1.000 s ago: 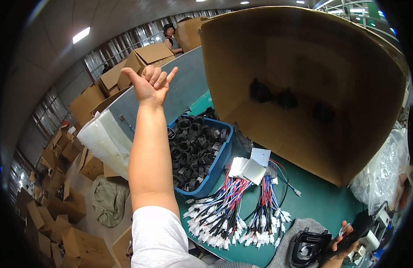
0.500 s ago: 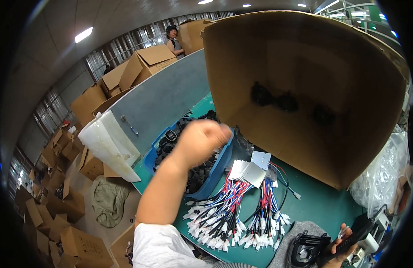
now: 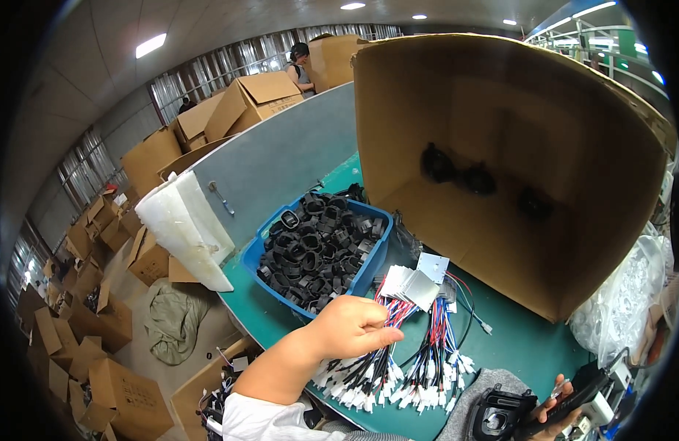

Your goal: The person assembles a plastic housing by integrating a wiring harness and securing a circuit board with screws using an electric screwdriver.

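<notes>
My left hand [image 3: 356,328] is closed, fingers curled in and thumb laid along them; whatever it may hold is hidden. It hovers over a bundle of wire harnesses [image 3: 369,375] with white connectors and flat silver metal plates [image 3: 413,287]. At the lower right, my right hand [image 3: 556,411] wraps round a black electric screwdriver [image 3: 586,393], with a small shiny piece by its fingertips. Beside it a black plastic housing [image 3: 494,415] with a clear round centre lies on a grey cloth [image 3: 461,419]. A blue bin [image 3: 383,246] of small black plastic parts [image 3: 310,250] stands beyond my left hand.
A large open carton [image 3: 457,235], lying on its side, holds several dark round parts [image 3: 478,180]. Clear plastic bags [image 3: 619,287] hang at the right. A grey panel [image 3: 281,147] edges the green table [image 3: 516,316]. Cartons [image 3: 130,397] crowd the floor at left; another person [image 3: 301,70] stands far back.
My left hand has come back from above the blue bin toward me, down over the wire harnesses. The right hand stays by the black housing. The view has shifted slightly.
</notes>
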Demonstrator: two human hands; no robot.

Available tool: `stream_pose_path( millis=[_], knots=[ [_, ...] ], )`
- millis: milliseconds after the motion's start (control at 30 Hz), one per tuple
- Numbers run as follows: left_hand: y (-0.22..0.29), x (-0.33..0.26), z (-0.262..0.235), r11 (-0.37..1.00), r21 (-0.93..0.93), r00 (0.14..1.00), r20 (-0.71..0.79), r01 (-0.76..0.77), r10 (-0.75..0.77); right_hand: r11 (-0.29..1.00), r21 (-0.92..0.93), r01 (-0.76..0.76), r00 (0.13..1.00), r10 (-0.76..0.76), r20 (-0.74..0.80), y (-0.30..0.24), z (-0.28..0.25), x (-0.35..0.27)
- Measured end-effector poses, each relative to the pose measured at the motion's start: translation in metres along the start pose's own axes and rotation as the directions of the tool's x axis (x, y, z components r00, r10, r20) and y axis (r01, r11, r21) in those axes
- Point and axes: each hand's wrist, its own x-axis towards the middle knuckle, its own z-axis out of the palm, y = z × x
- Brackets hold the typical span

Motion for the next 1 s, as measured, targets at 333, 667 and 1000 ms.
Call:
stream_pose_path(
  millis=[333, 667, 1000],
  knots=[
    [0.010, -0.060, 0.025, 0.650, -0.760, 0.950, -0.215, -0.015, -0.229, 0.997, 0.066, -0.033, 0.999, 0.032, 0.019, -0.004, 0.027, 0.016],
    [0.124, -0.033, 0.040, 0.269, -0.940, 0.966, -0.159, -0.212, 0.205, 0.991, 0.122, 0.053, 0.998, -0.046, -0.053, -0.003, 0.010, 0.003],
    [0.192, 0.002, 0.063, 0.015, -0.964, 0.709, -0.186, -0.267, 0.680, 0.967, 0.247, 0.055, 0.992, -0.082, 0.098, -0.007, 0.030, 0.003]
  ],
)
